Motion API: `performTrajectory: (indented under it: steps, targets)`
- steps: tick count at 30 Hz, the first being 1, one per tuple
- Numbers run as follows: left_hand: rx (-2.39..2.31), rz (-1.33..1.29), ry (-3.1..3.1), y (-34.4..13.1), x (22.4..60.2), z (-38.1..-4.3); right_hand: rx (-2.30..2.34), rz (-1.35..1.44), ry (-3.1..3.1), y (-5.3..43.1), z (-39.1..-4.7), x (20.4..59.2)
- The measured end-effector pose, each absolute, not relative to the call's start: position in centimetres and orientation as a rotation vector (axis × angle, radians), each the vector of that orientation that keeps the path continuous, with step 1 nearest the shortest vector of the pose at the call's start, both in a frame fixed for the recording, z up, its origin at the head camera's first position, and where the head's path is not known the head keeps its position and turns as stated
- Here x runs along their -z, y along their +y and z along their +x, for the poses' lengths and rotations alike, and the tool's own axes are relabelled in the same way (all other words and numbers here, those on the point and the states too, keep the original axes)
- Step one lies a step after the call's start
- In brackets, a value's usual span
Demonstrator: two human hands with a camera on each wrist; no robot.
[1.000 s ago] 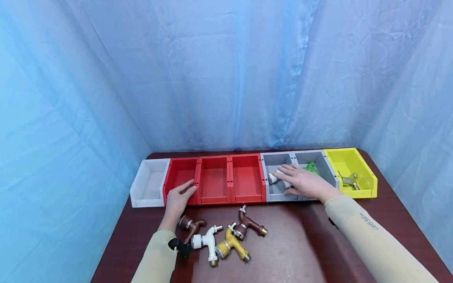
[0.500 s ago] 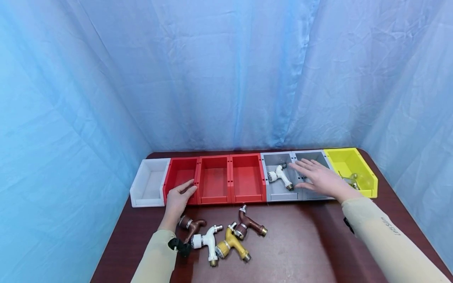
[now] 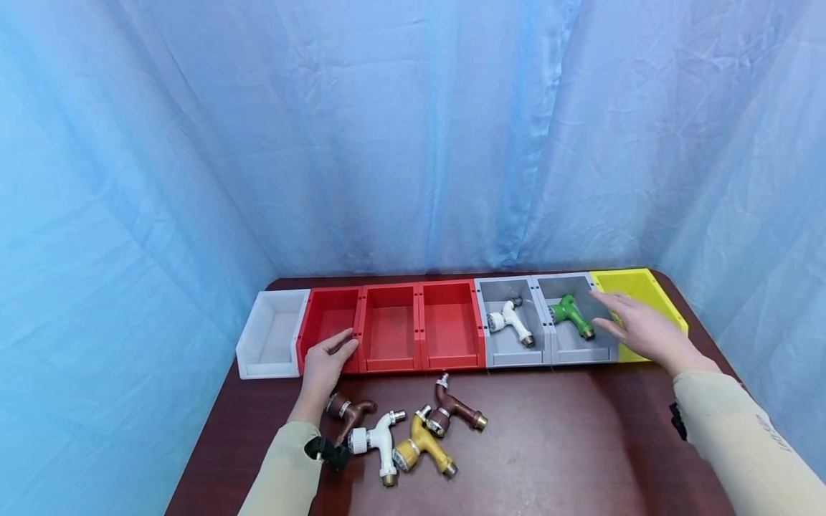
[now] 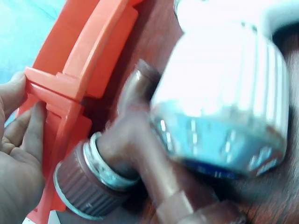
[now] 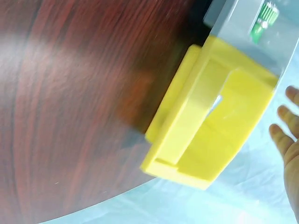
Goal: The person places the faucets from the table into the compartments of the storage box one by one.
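Note:
My left hand (image 3: 328, 358) rests with straight fingers against the front wall of the leftmost red bin (image 3: 329, 315); the left wrist view shows the fingers (image 4: 18, 140) touching that red bin (image 4: 79, 74). My right hand (image 3: 632, 324) hovers open and empty over the yellow bin (image 3: 635, 285). A white tap (image 3: 510, 322) lies in the left grey bin (image 3: 510, 355). A green tap (image 3: 571, 314) lies in the right grey bin (image 3: 581, 352). The right wrist view shows the yellow bin (image 5: 210, 140) and my fingertips (image 5: 287, 135) beyond it.
Loose on the dark wood table (image 3: 548, 444) lie a brown tap (image 3: 348, 412), a white tap (image 3: 378, 441), a yellow tap (image 3: 421, 448) and another brown tap (image 3: 454, 410). A white bin (image 3: 271, 337) and two more red bins (image 3: 419, 326) complete the row. Blue cloth hangs all round.
My right hand has left the white tap in the left grey bin and swept right, past the green tap, to above the yellow bin. The left hand has stayed put.

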State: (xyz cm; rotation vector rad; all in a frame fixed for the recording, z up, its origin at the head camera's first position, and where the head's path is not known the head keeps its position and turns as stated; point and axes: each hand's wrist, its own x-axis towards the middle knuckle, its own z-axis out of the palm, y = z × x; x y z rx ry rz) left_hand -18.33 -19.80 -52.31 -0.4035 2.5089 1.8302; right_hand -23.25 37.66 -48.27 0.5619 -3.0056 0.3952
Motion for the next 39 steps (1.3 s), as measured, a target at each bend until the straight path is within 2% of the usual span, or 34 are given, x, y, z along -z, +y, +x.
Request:
performTrajectory:
  steps: [19,33,39]
  targets:
    - [-1.618,-0.169,2.692,-17.5,50.4,-16.1,-0.624,-0.197,-2.961,44.2,-20.3,48.1]
    - [-1.316,0.083,2.902,-14.4,48.7,-12.4,-1.077,-0.481,-2.849,45.8,-19.2,49.0]
    - [-1.282,0.281,2.822,-12.8,48.3,-10.9,-1.198,-0.542,-2.864,46.6,-19.0,49.5]
